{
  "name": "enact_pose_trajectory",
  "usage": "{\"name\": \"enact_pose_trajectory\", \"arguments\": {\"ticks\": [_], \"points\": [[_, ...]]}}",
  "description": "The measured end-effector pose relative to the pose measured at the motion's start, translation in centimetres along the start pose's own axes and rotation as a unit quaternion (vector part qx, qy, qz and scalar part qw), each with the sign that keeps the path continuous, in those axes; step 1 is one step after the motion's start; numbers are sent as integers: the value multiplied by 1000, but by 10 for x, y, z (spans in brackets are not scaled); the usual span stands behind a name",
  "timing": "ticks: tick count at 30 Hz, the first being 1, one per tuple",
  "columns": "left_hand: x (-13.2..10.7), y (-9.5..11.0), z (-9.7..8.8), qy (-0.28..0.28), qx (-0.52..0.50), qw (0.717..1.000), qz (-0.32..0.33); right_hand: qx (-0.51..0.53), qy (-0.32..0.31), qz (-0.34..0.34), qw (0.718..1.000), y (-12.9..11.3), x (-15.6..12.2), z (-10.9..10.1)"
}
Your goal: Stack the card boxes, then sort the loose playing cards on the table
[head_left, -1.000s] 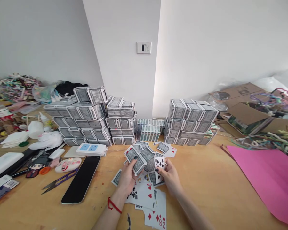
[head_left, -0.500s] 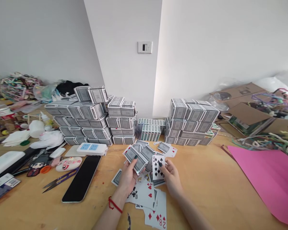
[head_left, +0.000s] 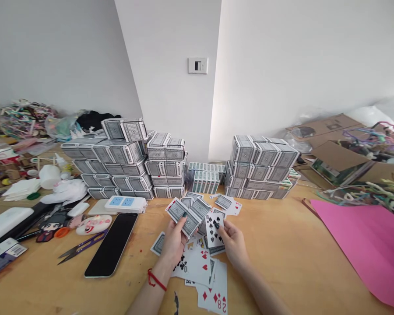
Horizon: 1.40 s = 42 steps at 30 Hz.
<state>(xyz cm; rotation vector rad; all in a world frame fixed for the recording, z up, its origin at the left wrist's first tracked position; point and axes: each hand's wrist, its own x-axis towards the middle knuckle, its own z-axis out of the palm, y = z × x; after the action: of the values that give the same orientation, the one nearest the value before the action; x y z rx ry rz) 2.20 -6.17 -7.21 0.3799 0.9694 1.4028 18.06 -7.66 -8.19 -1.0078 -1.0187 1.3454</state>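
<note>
My left hand [head_left: 173, 245] is closed on a small stack of face-down playing cards [head_left: 183, 216] with grey patterned backs, held tilted above the table. My right hand [head_left: 233, 245] pinches a ten of spades [head_left: 213, 229] face up, just right of that stack. Beneath both hands lies a loose scatter of cards [head_left: 207, 275] on the wooden table [head_left: 282, 258], some face up, among them a four of hearts and an eight of diamonds. A red string circles my left wrist.
Stacks of boxed card decks [head_left: 124, 164] stand at the back left and boxed decks [head_left: 262, 166] at the back right. A black phone [head_left: 113, 249], purple snips [head_left: 82, 248] and a white power strip [head_left: 125, 204] lie left. Pink paper [head_left: 364, 245] and cardboard boxes [head_left: 341, 153] sit right.
My left hand has lifted its card stack slightly up and left. The ten of spades in my right hand has shifted a little toward the left hand.
</note>
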Motion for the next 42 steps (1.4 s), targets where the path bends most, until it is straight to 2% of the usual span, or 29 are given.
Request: {"name": "enact_pose_trajectory", "arguments": {"ticks": [5, 8, 14, 17, 20, 25, 27, 29, 34, 42], "points": [[1, 1, -3, -14, 42, 999, 18, -25, -32, 46, 998, 1, -1, -1], [-1, 2, -6, -30, 57, 998, 25, -26, -38, 49, 998, -1, -2, 2], [-12, 9, -6, -116, 59, 992, 4, -9, -70, 57, 996, -4, -5, 5], [-14, 11, -5, -139, 65, 988, -13, -9, -71, 61, 996, -1, -4, 2], [-12, 9, -4, -132, 78, 988, -13, -3, -67, 51, 996, 3, -1, -1], [-9, 7, -4, -74, 64, 995, -18, -3, -84, 59, 995, 4, 1, -4], [-9, 8, -4, -67, 80, 994, -17, -14, -89, 64, 994, 3, 1, -6], [-9, 9, -5, -79, 136, 987, 0, -31, -97, 64, 993, 4, 2, -7], [-7, 9, -12, -126, 287, 948, 44, -58, -116, 72, 989, 7, 5, -10], [-5, 7, -13, -129, 297, 944, 61, -80, -137, 88, 983, 5, 6, -12]]}}
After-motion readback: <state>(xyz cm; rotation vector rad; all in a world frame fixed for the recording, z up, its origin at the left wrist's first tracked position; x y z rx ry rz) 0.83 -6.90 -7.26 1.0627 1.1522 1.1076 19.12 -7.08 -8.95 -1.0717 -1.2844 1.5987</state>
